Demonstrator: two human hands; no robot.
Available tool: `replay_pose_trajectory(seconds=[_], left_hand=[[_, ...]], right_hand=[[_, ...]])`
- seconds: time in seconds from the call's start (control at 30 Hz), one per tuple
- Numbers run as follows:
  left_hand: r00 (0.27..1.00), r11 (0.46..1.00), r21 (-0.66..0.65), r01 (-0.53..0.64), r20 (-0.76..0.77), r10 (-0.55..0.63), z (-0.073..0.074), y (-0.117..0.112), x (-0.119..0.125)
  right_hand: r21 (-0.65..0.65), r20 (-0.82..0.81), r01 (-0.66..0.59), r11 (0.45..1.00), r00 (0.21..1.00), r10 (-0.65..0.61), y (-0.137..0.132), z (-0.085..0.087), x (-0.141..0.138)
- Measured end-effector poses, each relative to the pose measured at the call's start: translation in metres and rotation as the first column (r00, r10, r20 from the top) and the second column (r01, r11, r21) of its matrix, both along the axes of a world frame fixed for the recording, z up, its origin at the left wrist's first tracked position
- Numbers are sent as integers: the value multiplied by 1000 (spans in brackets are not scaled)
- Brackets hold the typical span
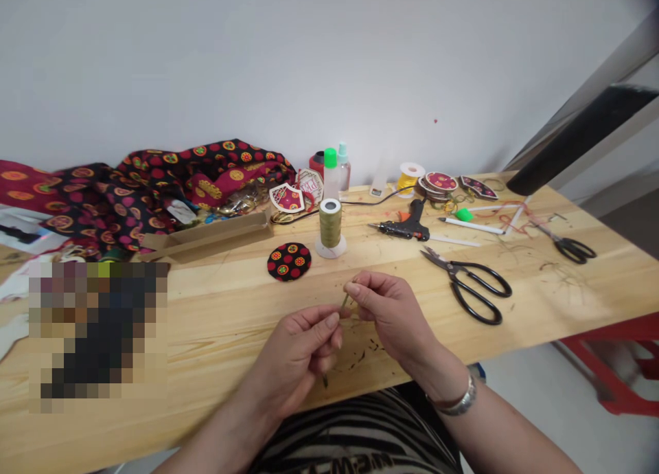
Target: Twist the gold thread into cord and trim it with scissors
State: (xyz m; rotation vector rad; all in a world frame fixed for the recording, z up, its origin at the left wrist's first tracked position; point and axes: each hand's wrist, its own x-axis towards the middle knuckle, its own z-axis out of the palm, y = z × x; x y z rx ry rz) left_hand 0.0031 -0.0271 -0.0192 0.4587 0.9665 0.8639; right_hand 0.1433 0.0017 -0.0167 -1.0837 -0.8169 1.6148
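Near the table's front edge, my left hand (309, 336) and my right hand (384, 306) are held close together, both closed in a pinch. A short length of olive-green thread (344, 300) runs between their fingertips; a bit of it hangs below my left hand. Its finer detail is too small to make out. Just beyond my hands stands a spool of olive-green thread (330, 225) on a white base. Left of the spool lies a round black fabric disc (289, 262) with red and orange patterns. Black-handled scissors (466, 281) rest open to the right of my right hand.
Patterned cloth (206, 161) is heaped at the back left, behind a cardboard tray (216, 238). A glue gun (406, 223), green-capped bottle (330, 175), yellow spool (406, 180) and white pen (476, 226) lie farther back. Smaller scissors (571, 247) are at right, below a black post (576, 141).
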Motion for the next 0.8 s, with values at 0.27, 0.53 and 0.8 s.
replay_pose_trajectory(seconds=[0.27,0.53,0.8], left_hand=[[999,999,35,32,7,-32,3,-1,1],[1000,999,33,26,-12,-26,5,0,-1],[984,986,161,-51,-158,77,5,2,-5]], right_hand=[[39,39,-34,999,999,33,4,7,-3],[86,62,-75,993,996,70,9,7,-5],[86,54,-68,994,997,63,11,8,-6]])
